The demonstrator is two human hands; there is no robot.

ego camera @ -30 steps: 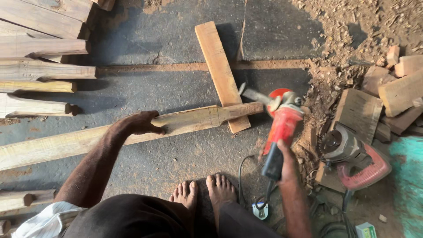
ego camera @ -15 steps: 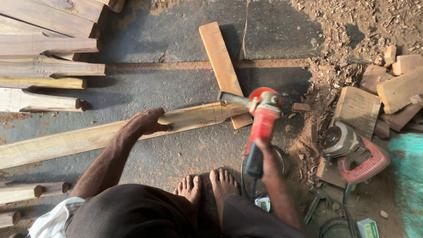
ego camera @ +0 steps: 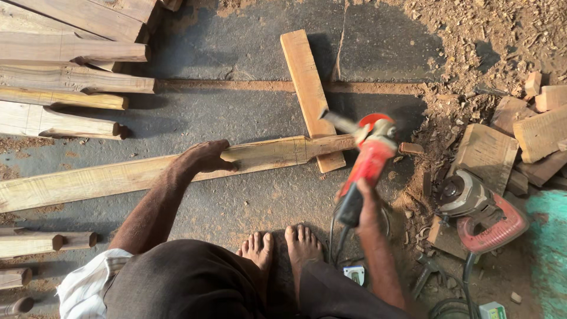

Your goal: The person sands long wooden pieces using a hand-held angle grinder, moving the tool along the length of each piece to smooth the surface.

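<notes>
1. Grey concrete floor (ego camera: 236,112) fills the centre of the frame. Sawdust and wood scraps cover the upper right, and stacked timber (ego camera: 65,82) lies at upper left.
2. A long plank (ego camera: 118,175) runs from the left edge toward the centre. Its narrowed right end rests across a short board (ego camera: 310,88) that lies slanted in the upper middle.
3. Left hand (ego camera: 205,158): pressed flat on the plank at mid-frame, fingers spread over the far edge. This is a hold-down, not a closed grip.
4. Right hand (ego camera: 361,204): grip clenched around the dark rear handle of a red grinder (ego camera: 369,159). The tool head hangs at the plank's right end; the disc area and side handle are blurred, so contact with the wood cannot be confirmed.
5. Hazards, as judged from this position:
   - One-handed hold: if the disc catches the edge, the tool could kick toward the bare feet (ego camera: 283,245) directly below.
   - The cord (ego camera: 338,236) loops beside the feet and could snag or be cut.
   - The plank is propped on the board only; it could rock or slide under side load.
   - A second power tool (ego camera: 481,210) at right sits among offcuts, close to the working arm.
6. Differences from half a second earlier:
   - The grinder head lies further right and slightly lower, now beyond the plank tip instead of over the board.
   - The left hand holds the same spot on the plank.
   - The view has shifted a little; the timber stack shows further right.
</notes>
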